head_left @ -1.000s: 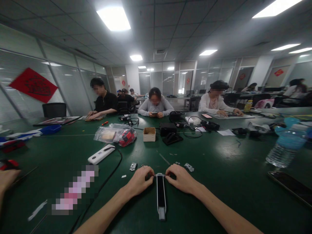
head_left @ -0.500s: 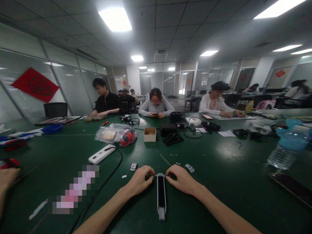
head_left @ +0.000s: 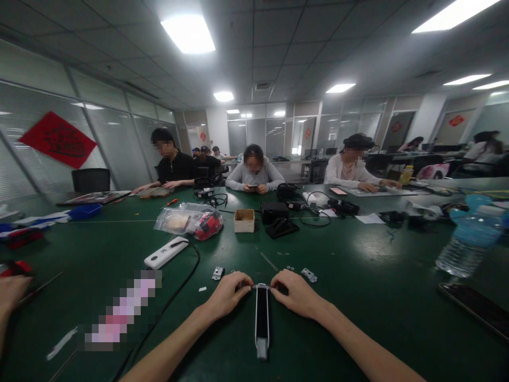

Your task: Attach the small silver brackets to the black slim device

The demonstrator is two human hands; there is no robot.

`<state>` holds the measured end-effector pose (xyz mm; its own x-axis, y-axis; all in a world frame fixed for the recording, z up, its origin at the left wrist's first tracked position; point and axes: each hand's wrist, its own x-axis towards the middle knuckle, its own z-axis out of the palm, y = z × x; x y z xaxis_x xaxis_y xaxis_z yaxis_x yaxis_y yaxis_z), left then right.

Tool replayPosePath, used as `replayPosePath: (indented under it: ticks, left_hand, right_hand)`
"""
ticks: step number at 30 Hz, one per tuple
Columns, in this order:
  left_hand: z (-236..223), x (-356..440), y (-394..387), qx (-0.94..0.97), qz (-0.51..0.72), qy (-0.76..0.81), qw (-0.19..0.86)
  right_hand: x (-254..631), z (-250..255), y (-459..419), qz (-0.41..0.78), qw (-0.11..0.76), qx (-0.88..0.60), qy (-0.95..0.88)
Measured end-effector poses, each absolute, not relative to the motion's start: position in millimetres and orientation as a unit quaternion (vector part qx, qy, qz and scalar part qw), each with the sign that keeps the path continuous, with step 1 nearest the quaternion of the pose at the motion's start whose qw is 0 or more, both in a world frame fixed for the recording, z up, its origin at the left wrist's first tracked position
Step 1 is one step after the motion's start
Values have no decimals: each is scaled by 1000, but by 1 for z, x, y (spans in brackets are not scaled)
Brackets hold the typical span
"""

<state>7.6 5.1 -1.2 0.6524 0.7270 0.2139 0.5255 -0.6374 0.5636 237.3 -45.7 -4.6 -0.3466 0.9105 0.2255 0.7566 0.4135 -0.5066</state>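
- I watch through one head-worn camera, looking forward and down over the green counter [head_left: 377, 281] from its near side.
- The left hand [head_left: 228, 293] and right hand [head_left: 296, 292] sit low and central, close to my lens, with their forearms running in from the bottom edge.
- Between them I get the slim white-framed device [head_left: 261, 321] from above.
- My view is wide: it reaches across to the person in grey [head_left: 272, 174], up to the ceiling light [head_left: 188, 33], and right to the water bottle [head_left: 463, 249].

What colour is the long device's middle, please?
The long device has a black middle, seen best in the head view.
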Motion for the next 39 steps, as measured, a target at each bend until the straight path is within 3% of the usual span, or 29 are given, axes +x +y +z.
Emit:
replayPosePath:
  ticks: [24,39]
  left_hand:
    - [-10,11,5,878,236,356,214]
    - [-17,20,14,870,257,389,163]
  right_hand:
    - [232,2,-48,142,231,-531,-803]
    - [226,-9,-37,70,232,-574,-782]
